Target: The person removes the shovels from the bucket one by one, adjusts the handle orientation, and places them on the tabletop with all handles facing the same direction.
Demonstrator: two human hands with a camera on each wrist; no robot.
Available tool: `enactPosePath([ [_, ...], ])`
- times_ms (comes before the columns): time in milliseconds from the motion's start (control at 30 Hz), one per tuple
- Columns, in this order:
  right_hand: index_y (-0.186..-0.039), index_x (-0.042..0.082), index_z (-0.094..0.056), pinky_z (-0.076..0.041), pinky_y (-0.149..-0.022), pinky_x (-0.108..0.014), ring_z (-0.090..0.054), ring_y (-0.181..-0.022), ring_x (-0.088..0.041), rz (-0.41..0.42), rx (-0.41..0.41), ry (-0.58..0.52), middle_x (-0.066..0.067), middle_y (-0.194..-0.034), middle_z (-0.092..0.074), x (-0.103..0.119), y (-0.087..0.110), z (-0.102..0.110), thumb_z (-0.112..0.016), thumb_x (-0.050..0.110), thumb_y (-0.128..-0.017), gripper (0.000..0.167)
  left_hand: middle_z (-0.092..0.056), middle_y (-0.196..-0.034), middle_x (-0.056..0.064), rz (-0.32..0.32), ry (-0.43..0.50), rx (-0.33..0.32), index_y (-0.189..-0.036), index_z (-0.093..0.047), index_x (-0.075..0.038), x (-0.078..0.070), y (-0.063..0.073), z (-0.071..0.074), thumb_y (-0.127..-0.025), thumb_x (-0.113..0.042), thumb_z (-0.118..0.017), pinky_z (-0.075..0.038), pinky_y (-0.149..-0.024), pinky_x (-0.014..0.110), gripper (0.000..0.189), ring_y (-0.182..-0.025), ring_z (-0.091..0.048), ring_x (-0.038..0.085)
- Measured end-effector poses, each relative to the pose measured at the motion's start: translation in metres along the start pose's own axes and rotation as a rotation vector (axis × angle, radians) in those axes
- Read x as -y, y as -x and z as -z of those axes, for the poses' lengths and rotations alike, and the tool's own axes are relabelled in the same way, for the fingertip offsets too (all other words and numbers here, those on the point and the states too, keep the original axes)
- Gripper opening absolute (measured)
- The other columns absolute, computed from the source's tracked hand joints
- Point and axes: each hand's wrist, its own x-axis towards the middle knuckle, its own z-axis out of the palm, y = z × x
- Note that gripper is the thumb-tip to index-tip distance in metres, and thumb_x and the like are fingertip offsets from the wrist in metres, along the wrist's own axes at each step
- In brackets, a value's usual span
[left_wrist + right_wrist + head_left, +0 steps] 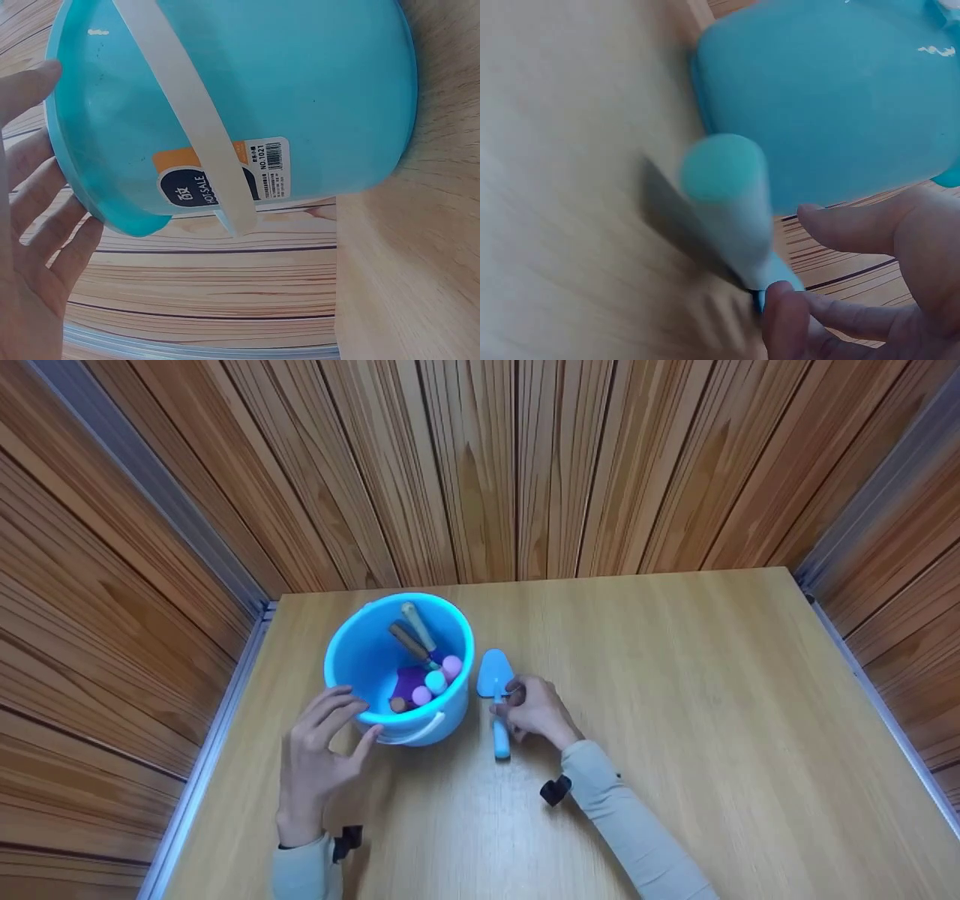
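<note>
A light blue bucket [450,718] with a white carrying handle [191,105] stands upright on the table. My left hand [319,757] is at its near left rim, fingers spread and fairly straight, thumb apart from them. Right of the bucket lies a small blue toy shovel [495,671], blade away from me. My right hand [536,712] is at the shovel's neck and handle. In the right wrist view a fingertip [786,319] overlaps the neck while the thumb [847,227] stands apart. The handle end [724,169] points at that camera.
Inside the bucket are two stick-like brownish handles [418,624], a purple piece [407,682], and several small round pink, teal and brown ends or balls [435,682]. Wood-patterned walls [555,472] stand behind and at both sides of the table [675,697].
</note>
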Motion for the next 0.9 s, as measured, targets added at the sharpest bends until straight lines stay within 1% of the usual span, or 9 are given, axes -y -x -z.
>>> enactPosePath([
  [100,-0.136,0.004,-0.065,-0.061,-0.076,-0.037,-0.071,-0.086,-0.021,0.025,-0.013,0.058,-0.008,-0.105,-0.071,0.009,-0.002,0.007,-0.082,0.023,-0.096,0.048,-0.079,-0.119,0.002,0.006,-0.017,0.009,-0.113,-0.082,-0.011,-0.001,0.001,-0.001,-0.075,-0.02,-0.097,-0.05,-0.112,0.029,0.042,-0.123,-0.072,0.026],
  [200,-0.139,0.005,-0.065,-0.059,-0.077,-0.035,-0.069,-0.089,-0.021,0.052,-0.021,0.09,-0.007,-0.107,-0.07,0.021,-0.004,0.016,-0.08,0.022,-0.097,0.048,-0.079,-0.119,0.002,0.023,-0.018,0.011,-0.113,-0.081,-0.012,-0.001,0.002,-0.001,-0.076,-0.021,-0.097,-0.054,-0.109,0.035,0.041,-0.121,-0.072,0.026],
  [267,-0.14,0.005,-0.065,-0.059,-0.076,-0.035,-0.069,-0.089,-0.022,0.074,-0.021,0.091,-0.007,-0.107,-0.069,0.032,-0.007,0.022,-0.077,0.019,-0.099,0.045,-0.078,-0.12,0.003,0.035,-0.023,0.014,-0.114,-0.081,-0.012,-0.001,0.002,-0.001,-0.076,-0.022,-0.097,-0.056,-0.107,0.039,0.042,-0.12,-0.072,0.026],
  [333,-0.139,0.006,-0.066,-0.059,-0.076,-0.035,-0.069,-0.091,-0.023,0.104,-0.025,0.09,-0.008,-0.109,-0.069,0.044,-0.011,0.027,-0.073,0.015,-0.101,0.04,-0.078,-0.122,0.002,0.061,-0.014,0.019,-0.116,-0.08,-0.015,-0.001,0.001,0.0,-0.077,-0.023,-0.096,-0.057,-0.107,0.039,0.043,-0.12,-0.072,0.025],
  [467,-0.137,0.007,-0.068,-0.062,-0.088,-0.038,-0.068,-0.104,-0.024,0.165,-0.023,0.112,-0.008,-0.12,-0.071,0.07,-0.016,0.033,-0.065,0.012,-0.105,0.033,-0.077,-0.124,-0.001,0.111,0.001,0.042,-0.117,-0.081,-0.018,-0.003,0.0,0.004,-0.081,-0.025,-0.094,-0.058,-0.105,0.044,0.039,-0.123,-0.07,0.022],
  [567,-0.134,0.008,-0.07,-0.062,-0.096,-0.042,-0.068,-0.111,-0.026,0.234,-0.04,0.13,-0.009,-0.125,-0.072,0.089,-0.018,0.034,-0.063,0.013,-0.106,0.029,-0.076,-0.124,-0.003,0.12,0.008,0.053,-0.116,-0.081,-0.018,-0.003,-0.001,0.005,-0.083,-0.027,-0.093,-0.06,-0.102,0.051,0.036,-0.124,-0.069,0.02],
  [633,-0.13,0.009,-0.073,-0.062,-0.098,-0.043,-0.069,-0.112,-0.027,0.297,-0.069,0.135,-0.009,-0.123,-0.073,0.101,-0.019,0.034,-0.064,0.013,-0.106,0.025,-0.076,-0.124,-0.003,0.112,0.011,0.053,-0.116,-0.081,-0.018,-0.003,-0.001,0.005,-0.083,-0.026,-0.093,-0.06,-0.101,0.054,0.036,-0.124,-0.07,0.02],
  [767,-0.121,0.007,-0.075,-0.063,-0.096,-0.041,-0.071,-0.106,-0.026,0.438,-0.139,0.124,-0.01,-0.116,-0.075,0.121,-0.022,0.032,-0.066,0.011,-0.104,0.02,-0.077,-0.124,-0.001,0.108,0.017,0.05,-0.115,-0.081,-0.016,-0.003,-0.002,0.003,-0.081,-0.025,-0.094,-0.06,-0.101,0.056,0.037,-0.124,-0.07,0.022],
  [900,-0.12,0.003,-0.075,-0.064,-0.093,-0.039,-0.071,-0.102,-0.025,0.543,-0.165,0.146,-0.012,-0.113,-0.075,0.134,-0.025,0.027,-0.067,0.008,-0.102,0.02,-0.077,-0.123,0.0,0.115,0.01,0.049,-0.115,-0.081,-0.016,-0.004,-0.002,0.001,-0.081,-0.027,-0.094,-0.06,-0.1,0.056,0.037,-0.124,-0.07,0.024],
])
